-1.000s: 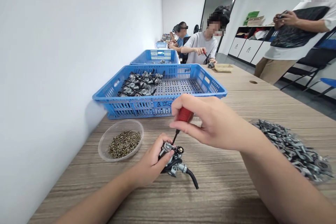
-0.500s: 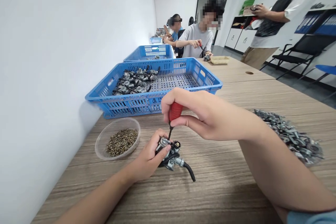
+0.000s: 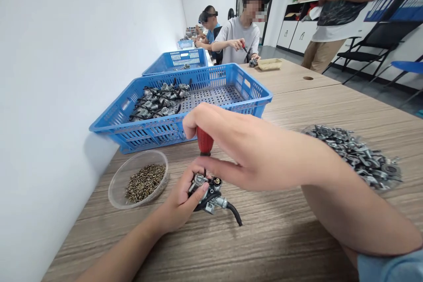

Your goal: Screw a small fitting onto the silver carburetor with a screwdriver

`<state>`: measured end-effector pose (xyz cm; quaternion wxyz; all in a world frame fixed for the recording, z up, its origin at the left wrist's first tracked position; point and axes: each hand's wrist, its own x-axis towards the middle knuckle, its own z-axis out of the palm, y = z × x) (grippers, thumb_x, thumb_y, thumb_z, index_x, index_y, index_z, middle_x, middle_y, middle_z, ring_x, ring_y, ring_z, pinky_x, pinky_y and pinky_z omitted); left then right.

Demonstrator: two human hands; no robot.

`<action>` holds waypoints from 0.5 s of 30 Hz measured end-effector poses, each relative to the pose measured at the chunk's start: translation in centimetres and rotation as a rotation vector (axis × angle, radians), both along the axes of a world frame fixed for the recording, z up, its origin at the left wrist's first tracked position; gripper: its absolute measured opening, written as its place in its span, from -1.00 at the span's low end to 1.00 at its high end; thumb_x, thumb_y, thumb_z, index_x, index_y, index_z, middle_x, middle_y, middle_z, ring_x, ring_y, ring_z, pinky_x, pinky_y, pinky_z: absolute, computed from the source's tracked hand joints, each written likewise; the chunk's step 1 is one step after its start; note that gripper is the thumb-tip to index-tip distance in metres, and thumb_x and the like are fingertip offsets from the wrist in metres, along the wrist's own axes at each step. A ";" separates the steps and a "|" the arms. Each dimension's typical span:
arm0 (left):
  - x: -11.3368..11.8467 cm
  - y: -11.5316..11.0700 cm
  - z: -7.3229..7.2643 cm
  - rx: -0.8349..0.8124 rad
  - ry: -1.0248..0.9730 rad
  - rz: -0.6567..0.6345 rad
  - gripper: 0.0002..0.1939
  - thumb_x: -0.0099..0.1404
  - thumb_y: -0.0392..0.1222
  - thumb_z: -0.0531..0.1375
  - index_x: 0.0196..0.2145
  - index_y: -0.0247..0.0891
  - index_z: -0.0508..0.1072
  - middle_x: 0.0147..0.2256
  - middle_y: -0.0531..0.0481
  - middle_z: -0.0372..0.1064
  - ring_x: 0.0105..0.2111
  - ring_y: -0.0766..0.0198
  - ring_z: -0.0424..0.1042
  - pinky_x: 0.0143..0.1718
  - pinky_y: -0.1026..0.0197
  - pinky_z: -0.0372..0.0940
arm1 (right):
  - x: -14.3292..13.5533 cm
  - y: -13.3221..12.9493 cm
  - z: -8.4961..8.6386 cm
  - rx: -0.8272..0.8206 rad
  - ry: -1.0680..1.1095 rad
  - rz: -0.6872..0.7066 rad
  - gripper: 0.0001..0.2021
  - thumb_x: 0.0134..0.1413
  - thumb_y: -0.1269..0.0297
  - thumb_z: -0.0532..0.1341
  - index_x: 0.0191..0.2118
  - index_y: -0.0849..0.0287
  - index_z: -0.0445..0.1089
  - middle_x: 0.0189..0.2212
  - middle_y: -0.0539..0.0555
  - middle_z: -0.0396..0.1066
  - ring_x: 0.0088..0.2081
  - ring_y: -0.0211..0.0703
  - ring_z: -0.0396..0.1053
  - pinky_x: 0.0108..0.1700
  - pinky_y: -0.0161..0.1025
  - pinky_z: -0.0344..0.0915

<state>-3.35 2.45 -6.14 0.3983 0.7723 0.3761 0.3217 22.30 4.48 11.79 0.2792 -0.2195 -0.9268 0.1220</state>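
My left hand point(image 3: 181, 198) is closed around a small metal carburetor point(image 3: 209, 196), steadying it at the tabletop; a black rubber hose sticks out of it toward the lower right. Above it, my right hand point(image 3: 231, 150) grips a screwdriver point(image 3: 205, 142) by its red handle. The screwdriver points down, its shaft partly hidden behind my thumb and its tip at the carburetor's top. Left of my hands stands a clear round bowl point(image 3: 114, 190) of small brass-coloured screws.
A blue crate point(image 3: 158, 131) holding several carburetors stands behind my hands, with another blue crate point(image 3: 155, 68) beyond. To the right lies a pile of metal parts point(image 3: 360, 154). A co-worker point(image 3: 236, 39) with a screwdriver sits farther along; another person point(image 3: 343, 4) stands at the right.
The view has shifted slightly, so things sit a little differently in it. My right hand has turned around the screwdriver handle, its thumb now across the shaft. The left hand keeps its hold.
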 end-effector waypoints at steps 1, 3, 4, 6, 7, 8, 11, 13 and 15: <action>0.0 0.0 0.2 0.001 -0.003 -0.010 -0.76 0.68 0.00 0.12 0.12 -0.17 0.41 -0.01 -0.08 0.45 -0.01 0.11 0.44 0.08 0.11 0.38 | 0.6 0.1 0.3 -0.054 -0.008 0.056 -0.77 0.45 0.49 0.19 0.10 0.07 0.32 -0.04 0.06 0.50 -0.10 -0.14 0.42 -0.07 -0.21 0.36; 0.2 0.1 0.5 -0.008 -0.003 -0.030 -0.79 0.69 -0.01 0.11 0.08 -0.16 0.41 -0.06 -0.05 0.41 -0.06 0.14 0.41 0.05 0.12 0.35 | 1.5 0.5 0.9 -0.141 -0.031 0.147 -0.70 0.40 0.59 0.14 0.07 0.06 0.34 -0.04 0.05 0.52 -0.09 -0.14 0.45 -0.05 -0.21 0.41; 0.2 0.1 0.7 -0.016 -0.005 -0.034 -0.79 0.69 -0.01 0.11 0.08 -0.16 0.40 -0.07 -0.04 0.39 -0.06 0.14 0.41 0.05 0.13 0.35 | 1.7 0.7 1.1 -0.168 -0.033 0.179 -0.69 0.37 0.62 0.13 0.04 0.06 0.35 -0.06 0.04 0.53 -0.11 -0.15 0.45 -0.05 -0.21 0.41; 0.3 0.1 0.9 -0.025 -0.012 -0.039 -0.79 0.69 -0.01 0.10 0.08 -0.16 0.39 -0.06 -0.04 0.37 -0.05 0.14 0.40 0.07 0.12 0.33 | 1.6 1.0 1.2 -0.194 -0.028 0.204 -0.68 0.35 0.65 0.11 -0.01 0.06 0.36 -0.08 0.02 0.54 -0.12 -0.17 0.46 -0.05 -0.23 0.41; 0.4 0.1 0.9 -0.027 -0.014 -0.040 -0.79 0.69 -0.01 0.10 0.09 -0.16 0.38 -0.05 -0.05 0.37 -0.03 0.14 0.39 0.09 0.11 0.33 | 1.4 1.0 1.1 -0.192 -0.021 0.207 -0.68 0.34 0.66 0.11 -0.02 0.07 0.37 -0.09 0.01 0.54 -0.12 -0.19 0.46 -0.05 -0.25 0.41; 0.4 0.1 0.9 -0.030 -0.015 -0.038 -0.80 0.70 -0.02 0.10 0.09 -0.16 0.38 -0.04 -0.05 0.37 -0.02 0.13 0.39 0.10 0.11 0.33 | 1.1 1.0 1.0 -0.182 -0.014 0.199 -0.69 0.34 0.65 0.10 -0.04 0.06 0.37 -0.10 0.01 0.54 -0.12 -0.20 0.45 -0.04 -0.26 0.40; 0.3 0.1 0.9 -0.025 -0.005 -0.029 -0.81 0.69 -0.03 0.11 0.09 -0.16 0.38 -0.04 -0.05 0.39 -0.04 0.14 0.39 0.08 0.13 0.34 | 0.4 0.8 0.6 -0.122 0.019 0.149 -0.76 0.38 0.58 0.13 -0.05 0.05 0.35 -0.15 -0.02 0.50 -0.17 -0.22 0.41 -0.07 -0.29 0.37; 0.2 0.1 0.8 -0.012 0.008 -0.020 -0.80 0.69 -0.03 0.11 0.09 -0.17 0.40 -0.02 -0.07 0.41 -0.05 0.14 0.40 0.07 0.13 0.36 | 0.1 0.2 0.3 -0.086 0.023 0.090 -0.79 0.39 0.54 0.17 -0.06 0.04 0.33 -0.18 -0.04 0.48 -0.21 -0.21 0.38 -0.11 -0.29 0.34; 0.2 0.1 0.7 0.003 0.023 -0.010 -0.76 0.68 -0.02 0.12 0.13 -0.17 0.41 0.00 -0.09 0.45 -0.02 0.12 0.43 0.08 0.12 0.38 | 0.0 -0.5 0.1 -0.065 0.004 0.008 -0.78 0.38 0.54 0.20 -0.05 0.02 0.33 -0.19 -0.05 0.48 -0.23 -0.19 0.37 -0.17 -0.27 0.30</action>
